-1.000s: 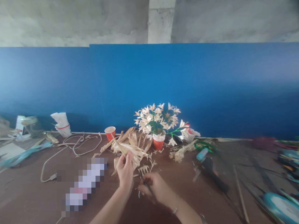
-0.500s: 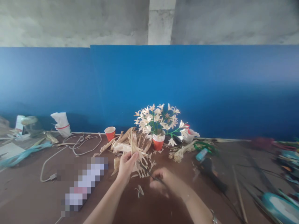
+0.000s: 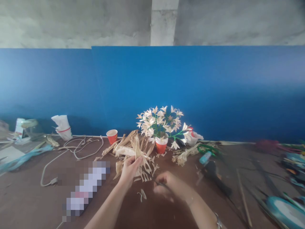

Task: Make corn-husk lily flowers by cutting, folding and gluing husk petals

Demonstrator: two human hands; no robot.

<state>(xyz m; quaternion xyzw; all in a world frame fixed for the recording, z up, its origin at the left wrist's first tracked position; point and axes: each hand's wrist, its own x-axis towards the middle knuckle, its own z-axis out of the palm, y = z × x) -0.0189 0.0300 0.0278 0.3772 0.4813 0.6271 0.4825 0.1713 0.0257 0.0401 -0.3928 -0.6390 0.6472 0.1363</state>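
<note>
My left hand is closed, pinching a pale dried corn husk that points upward from its fingers. Fingers curled, my right hand grips what look like dark scissors; their slim end points up and left, close to the husk. Small cut husk pieces lie just beyond the blades, and a loose husk scrap is nearer to me. Behind the left hand spreads a pile of dried husks. White husk-like flowers on green stems stand in a red and white paper cup.
To the left are another red paper cup, a white cable and a blurred-out rectangular object. A black glue gun rests to the right, with a roll of blue ribbon farther over. A blue partition closes off the back.
My left hand and the husk have shifted very slightly to the right, the husk turning a little more upright. The right hand with the scissors stays nearly in place.
</note>
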